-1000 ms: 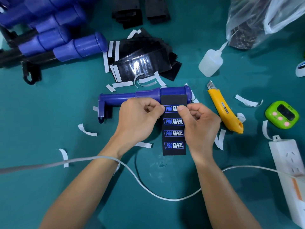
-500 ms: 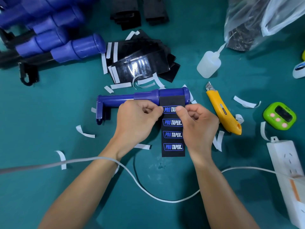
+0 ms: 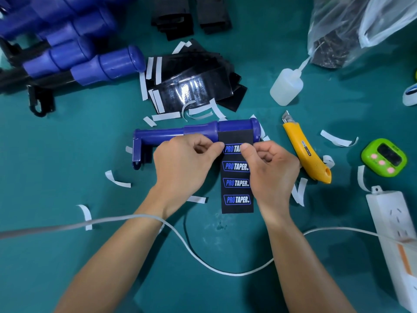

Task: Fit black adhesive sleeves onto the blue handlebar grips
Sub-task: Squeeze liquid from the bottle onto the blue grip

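Observation:
A blue handlebar grip (image 3: 234, 127) lies sideways on the teal table (image 3: 67, 154), on a blue bar with a bracket at its left end. A black adhesive sleeve (image 3: 237, 190) printed PRO TAPER has its top edge stuck on the grip and lies flat toward me. My left hand (image 3: 182, 163) pinches the sleeve's left edge near the top. My right hand (image 3: 270, 168) pinches the right edge, thumb pressing on the top logo. Both hands have curled fingers.
More blue grips (image 3: 103, 66) are stacked at the top left. A pile of black sleeves (image 3: 191, 86) and white backing strips (image 3: 117, 180) lies behind. A squeeze bottle (image 3: 285, 86), yellow utility knife (image 3: 304, 152), green timer (image 3: 383, 157), power strip (image 3: 397, 240) and white cable (image 3: 180, 240) surround.
Both hands stay on the sleeve's top edges; the right thumb has slid a little left across the top logo. The grip and sleeve have not visibly moved.

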A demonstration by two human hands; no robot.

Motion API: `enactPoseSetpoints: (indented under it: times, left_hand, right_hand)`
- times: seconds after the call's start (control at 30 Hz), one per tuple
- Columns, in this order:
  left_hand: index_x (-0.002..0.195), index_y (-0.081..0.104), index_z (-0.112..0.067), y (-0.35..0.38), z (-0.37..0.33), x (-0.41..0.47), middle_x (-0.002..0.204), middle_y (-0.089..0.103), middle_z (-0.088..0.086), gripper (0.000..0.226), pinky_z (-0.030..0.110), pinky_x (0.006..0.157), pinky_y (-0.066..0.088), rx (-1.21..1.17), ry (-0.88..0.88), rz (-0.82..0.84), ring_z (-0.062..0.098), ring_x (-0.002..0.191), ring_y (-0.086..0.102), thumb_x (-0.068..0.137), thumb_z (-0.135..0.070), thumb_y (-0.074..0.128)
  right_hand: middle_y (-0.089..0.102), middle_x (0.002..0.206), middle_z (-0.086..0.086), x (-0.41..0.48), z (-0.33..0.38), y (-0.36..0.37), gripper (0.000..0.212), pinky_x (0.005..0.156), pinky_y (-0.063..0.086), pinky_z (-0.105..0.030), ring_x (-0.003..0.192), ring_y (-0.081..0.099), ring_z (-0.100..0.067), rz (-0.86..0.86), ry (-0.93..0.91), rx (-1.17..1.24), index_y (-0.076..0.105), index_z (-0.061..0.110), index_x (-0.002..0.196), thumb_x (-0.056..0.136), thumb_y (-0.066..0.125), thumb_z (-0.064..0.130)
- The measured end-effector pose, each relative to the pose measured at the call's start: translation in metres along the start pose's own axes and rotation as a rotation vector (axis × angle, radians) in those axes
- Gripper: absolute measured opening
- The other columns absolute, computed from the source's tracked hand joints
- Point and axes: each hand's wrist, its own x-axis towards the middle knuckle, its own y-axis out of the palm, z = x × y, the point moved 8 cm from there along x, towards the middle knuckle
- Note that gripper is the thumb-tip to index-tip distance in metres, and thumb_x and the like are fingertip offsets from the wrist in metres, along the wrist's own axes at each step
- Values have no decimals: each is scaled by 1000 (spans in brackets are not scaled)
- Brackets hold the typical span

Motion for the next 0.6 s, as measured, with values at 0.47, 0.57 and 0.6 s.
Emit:
enactPoseSetpoints:
  times: [0.47,0.57,0.6]
  left_hand:
    - [118,78,-23,9,-23,6,122,71,-17,26,22,111,28,-89,371,-125,6,118,55,93,-27,76]
    - [113,79,-25,11,-22,7,117,67,-24,21,23,109,29,-120,348,-133,6,116,58,94,-28,75]
    - [112,79,-25,11,-22,8,116,67,-24,19,23,109,30,-124,341,-137,6,115,59,94,-29,74]
  right_hand:
    - [75,72,11,-1,2,1,18,55,53,-18,65,74,-9,6,-12,2,73,22,80,90,78,36]
    - [75,71,12,-1,3,0,18,55,52,-17,64,74,-9,1,-21,-10,72,22,79,90,78,35]
    - [75,70,12,-1,4,0,18,54,52,-17,64,74,-9,1,-27,-17,71,24,78,90,78,35]
